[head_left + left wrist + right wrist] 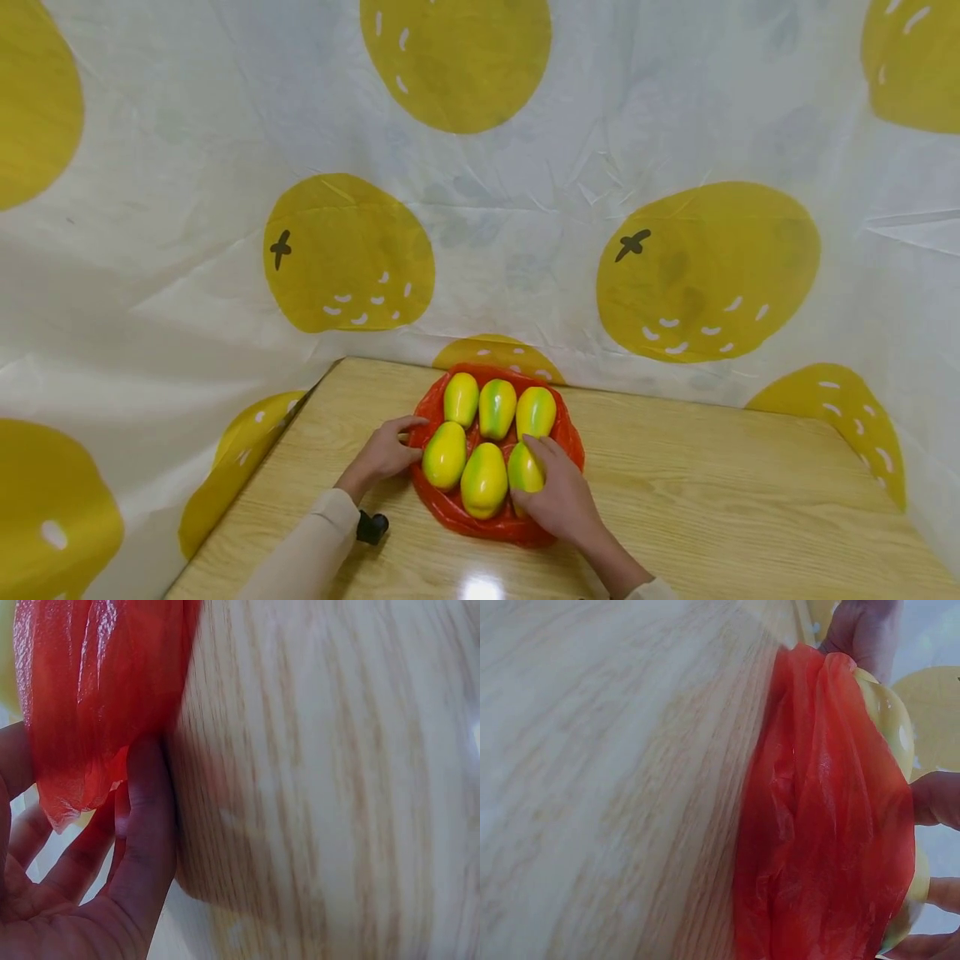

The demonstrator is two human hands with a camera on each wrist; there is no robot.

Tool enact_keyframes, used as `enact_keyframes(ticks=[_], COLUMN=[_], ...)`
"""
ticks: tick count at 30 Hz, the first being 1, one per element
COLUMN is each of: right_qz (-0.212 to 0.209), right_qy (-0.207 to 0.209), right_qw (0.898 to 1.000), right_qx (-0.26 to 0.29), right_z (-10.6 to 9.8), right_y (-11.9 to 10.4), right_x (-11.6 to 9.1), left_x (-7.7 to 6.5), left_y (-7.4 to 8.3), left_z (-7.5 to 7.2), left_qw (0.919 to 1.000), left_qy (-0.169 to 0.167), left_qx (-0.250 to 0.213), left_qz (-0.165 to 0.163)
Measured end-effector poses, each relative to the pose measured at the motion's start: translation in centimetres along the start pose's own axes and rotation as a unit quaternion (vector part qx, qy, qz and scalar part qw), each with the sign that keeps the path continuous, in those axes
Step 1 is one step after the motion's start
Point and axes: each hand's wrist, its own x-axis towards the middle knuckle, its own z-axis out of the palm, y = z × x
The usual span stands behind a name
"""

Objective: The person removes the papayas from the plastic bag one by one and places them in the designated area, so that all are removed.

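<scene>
Several glossy yellow-green papayas point(483, 481), apparently models, lie in two rows in a red plastic bag point(457, 518) with its rim rolled down. At the bag's left side, my left hand point(390, 448) holds the rim, thumb low by the table and fingers higher, as the left wrist view shows. My right hand point(558, 492) grips the front-right papaya point(525, 468), its fingers over the far side and thumb at the near side. In the right wrist view the bag point(825, 810) hides most of the fruit; only some fingers point(937, 799) show.
The wooden table point(712, 492) carries the bag near its back edge. A white curtain point(517, 275) printed with yellow fruit hangs behind and along the sides. A small black object point(372, 527) shows beside the left wrist.
</scene>
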Motion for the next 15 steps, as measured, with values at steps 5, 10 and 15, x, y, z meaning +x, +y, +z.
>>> enact_keyframes(ticks=[5, 10, 15], right_qz=[-0.002, -0.006, 0.002], right_qy=[0.012, 0.025, 0.024], right_qw=[1.0, 1.0, 0.999], right_qx=[0.006, 0.014, 0.022], right_z=[-0.6, -1.6, -2.4], right_y=[-0.2, -0.5, -0.6], right_x=[0.1, 0.3, 0.6], left_x=[0.1, 0.3, 0.1], left_y=[0.1, 0.1, 0.1], left_z=[-0.1, 0.0, 0.0], left_qw=[1.0, 1.0, 0.9999], left_qy=[-0.006, -0.006, -0.005], left_qx=[0.005, 0.007, 0.01], left_qz=[0.001, 0.0, -0.005])
